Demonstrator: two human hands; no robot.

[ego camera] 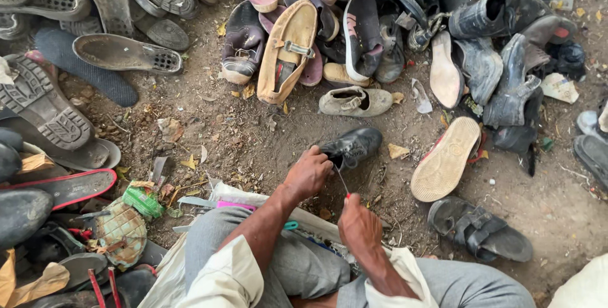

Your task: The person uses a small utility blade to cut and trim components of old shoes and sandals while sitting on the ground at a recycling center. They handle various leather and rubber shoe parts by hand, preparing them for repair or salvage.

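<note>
Dusty bare ground, ringed by heaps of worn shoes and sandals, holds a small black leather shoe (pixel 352 146) at its middle. Left hand (pixel 308 174) closes its fingers on the shoe's heel; right hand (pixel 358 224) pinches a thin red-handled awl (pixel 342 182) toward it. Stitching looks under way, not finished. Open dirt lies just beyond the shoe; a tan-soled shoe (pixel 445 159) sits near on the right.

The left hand (pixel 308 174) hides the black shoe's (pixel 354 146) heel.

Left hand (pixel 308 174) grips a black shoe (pixel 352 146) on the dirt ground (pixel 253 150); just beside it, right hand (pixel 358 227) pinches a thin red-handled tool (pixel 342 182).
</note>
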